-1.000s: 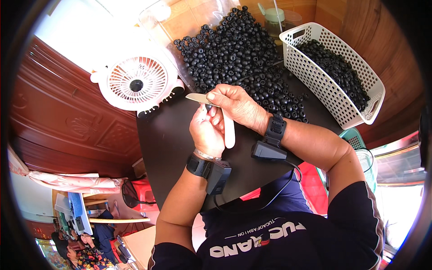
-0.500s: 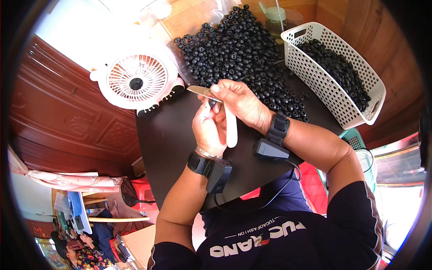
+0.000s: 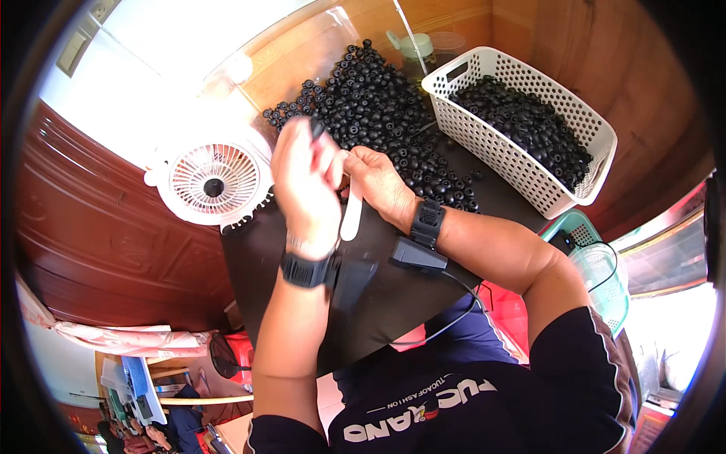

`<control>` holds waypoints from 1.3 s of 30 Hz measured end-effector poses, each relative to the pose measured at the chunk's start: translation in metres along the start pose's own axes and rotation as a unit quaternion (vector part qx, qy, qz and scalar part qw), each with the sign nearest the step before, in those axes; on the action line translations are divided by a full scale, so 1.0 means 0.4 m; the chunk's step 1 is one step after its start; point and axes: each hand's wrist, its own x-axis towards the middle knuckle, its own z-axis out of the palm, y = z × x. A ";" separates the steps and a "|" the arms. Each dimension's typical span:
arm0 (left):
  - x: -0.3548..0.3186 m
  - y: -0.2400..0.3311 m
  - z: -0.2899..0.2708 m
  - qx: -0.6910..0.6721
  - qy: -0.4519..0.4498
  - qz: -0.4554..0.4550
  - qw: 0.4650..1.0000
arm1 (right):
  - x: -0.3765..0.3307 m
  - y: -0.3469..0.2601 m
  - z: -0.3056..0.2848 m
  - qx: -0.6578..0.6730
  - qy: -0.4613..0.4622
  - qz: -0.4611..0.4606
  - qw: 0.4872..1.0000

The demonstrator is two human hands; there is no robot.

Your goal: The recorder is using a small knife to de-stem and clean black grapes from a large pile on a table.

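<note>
**Small black part raised in left hand; pale tool held in right**

The left hand [image 3: 306, 185] is seen lifted above the black worktop [image 3: 393, 303], its fingers closed around a small black ring-shaped part [image 3: 317, 129] that shows at the fingertips. The right hand [image 3: 382, 185] lies just beside it, closed on a pale, flat, stick-like tool [image 3: 351, 216] whose lower end hangs down toward the worktop. The two hands are close together, nearly touching; whether the tool meets the part cannot be told, since the left hand covers the contact.

A large heap of like black parts [image 3: 378, 113] is spread over the far side of the worktop, just beyond the hands. To the right of the heap, a white perforated basket [image 3: 522, 178] is noted, partly filled with the same kind of parts. A small white fan [image 3: 214, 181] stands at the left edge of the worktop. A dark band with a small device is worn on each wrist.

It is judged that one part is being worked or checked by hand with the tool, the heap serving as supply and the basket as the place for finished pieces. By that reading, much of the heap is left. The next move would call for a steady hold on the small part, and care that the heap is not scattered.
</note>
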 end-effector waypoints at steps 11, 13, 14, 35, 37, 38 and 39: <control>0.105 -0.002 0.145 0.139 -0.104 -0.071 0.982 | 0.031 -0.033 -0.005 0.025 0.031 -0.101 0.994; 0.078 0.011 0.070 0.143 -0.094 -0.051 0.984 | 0.040 -0.070 -0.040 0.016 0.054 -0.064 0.996; 0.061 0.021 0.030 0.144 -0.068 -0.052 0.986 | 0.034 -0.096 -0.039 0.021 0.091 -0.064 0.994; -0.047 -0.136 -0.219 0.709 -0.177 -0.082 0.678 | 0.040 -0.129 -0.048 -0.015 0.104 -0.092 0.990; -0.052 -0.131 -0.184 0.749 -0.193 -0.100 0.626 | 0.036 -0.127 -0.048 -0.021 0.093 -0.073 0.993; -0.058 -0.126 -0.162 0.760 -0.206 -0.110 0.606 | 0.037 -0.121 -0.056 -0.042 0.074 -0.070 0.994; -0.063 -0.125 -0.151 0.771 -0.218 -0.120 0.586 | 0.038 -0.116 -0.060 -0.041 0.076 -0.070 0.994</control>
